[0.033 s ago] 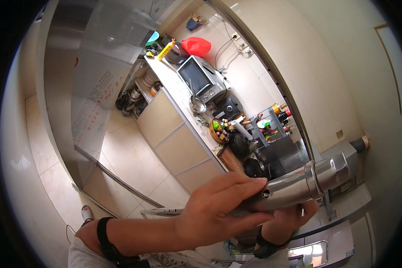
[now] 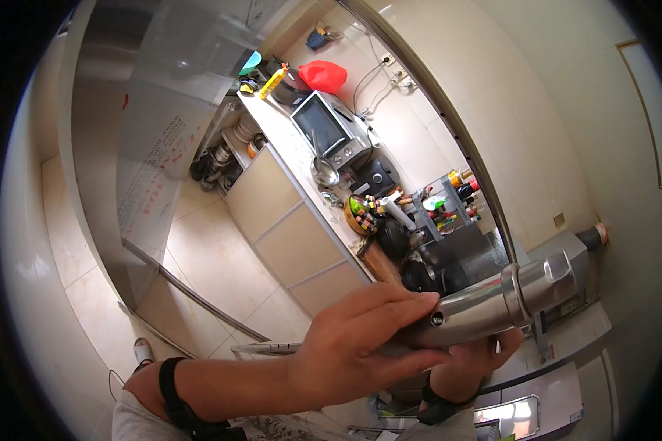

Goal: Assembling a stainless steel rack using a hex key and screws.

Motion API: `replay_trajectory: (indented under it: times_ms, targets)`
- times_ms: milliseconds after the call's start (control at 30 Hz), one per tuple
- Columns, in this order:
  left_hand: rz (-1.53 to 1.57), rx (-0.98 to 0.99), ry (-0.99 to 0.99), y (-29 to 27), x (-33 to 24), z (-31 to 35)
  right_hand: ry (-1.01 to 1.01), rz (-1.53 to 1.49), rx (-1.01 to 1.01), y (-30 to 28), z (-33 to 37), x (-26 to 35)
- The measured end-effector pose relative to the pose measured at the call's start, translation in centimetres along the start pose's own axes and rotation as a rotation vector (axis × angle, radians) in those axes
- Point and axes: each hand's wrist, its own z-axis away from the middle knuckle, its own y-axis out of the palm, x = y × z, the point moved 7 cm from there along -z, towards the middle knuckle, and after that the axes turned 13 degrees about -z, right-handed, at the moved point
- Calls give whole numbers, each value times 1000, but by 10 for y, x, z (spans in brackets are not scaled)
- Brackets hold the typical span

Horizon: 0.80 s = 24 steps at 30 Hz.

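My left hand (image 2: 368,331) is closed around a shiny steel tube (image 2: 471,317) held up close in front of me. The tube has a raised collar (image 2: 515,295) toward its far right end, and a small threaded hole (image 2: 438,319) shows beside my left fingertips. Below the tube, partly hidden by it, my right hand (image 2: 463,367) has its fingers curled. A small bright metal tip (image 2: 499,345) shows at those fingers; the rest of that piece is hidden. Behind my left wrist runs a thin metal rail with holes (image 2: 268,348).
Beyond lies a kitchen counter with a toaster oven (image 2: 324,128), a steel ladle (image 2: 324,170), a wooden bowl (image 2: 359,217), a bottle rack (image 2: 445,206) and a red bag (image 2: 324,76). A glass panel (image 2: 169,110) stands on the left; a metal door frame (image 2: 449,121) crosses the right side.
My right fingers have shifted very slightly. Everything else stays as it was.
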Motion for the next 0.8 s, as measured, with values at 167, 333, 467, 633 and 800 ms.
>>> replay_trajectory:
  times_ms: [167,333,467,633,800]
  targets:
    - [19,6,-2,-2,0,0,-118,111,-56,2,11,1]
    - [8,-7,3,-4,1,1,142,10,-200,3,19,-6]
    - [18,-5,12,-4,-1,0,-96,40,76,-1,3,-5]
    - [28,-6,20,-2,-1,1,220,-95,21,12,15,-19]
    - [27,2,5,-2,-1,2,273,-558,-201,12,7,-21]
